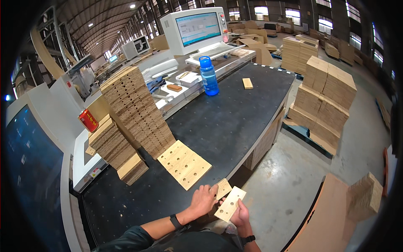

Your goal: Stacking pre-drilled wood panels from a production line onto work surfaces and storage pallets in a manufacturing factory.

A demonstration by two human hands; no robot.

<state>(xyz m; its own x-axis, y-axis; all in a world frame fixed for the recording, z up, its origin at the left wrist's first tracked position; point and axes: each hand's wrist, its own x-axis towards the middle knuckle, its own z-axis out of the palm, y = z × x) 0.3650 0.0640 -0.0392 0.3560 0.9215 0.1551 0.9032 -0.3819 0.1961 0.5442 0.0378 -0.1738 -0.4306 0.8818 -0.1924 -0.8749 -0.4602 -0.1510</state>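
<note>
My right hand (241,214) grips a light rectangular wooden board (228,208) with drilled holes, tilted over the table's near edge. My left hand (203,200) is just left of it, fingers bent against a second small wooden board (224,187) that is partly covered by the first. Whether that second piece also rests on the table is hard to see. Beyond my left hand, several similar boards with round holes (184,166) lie side by side on the black tabletop (210,126), at the foot of a tall leaning stack of drilled boards (134,109).
A shorter stack (111,140) carries a red can (88,120) at the left. A blue bottle (209,77) and a small wooden block (247,83) stand farther back, near a monitor (197,29). Stacked boards (323,101) sit on a pallet at right; a brown panel (325,214) is nearer.
</note>
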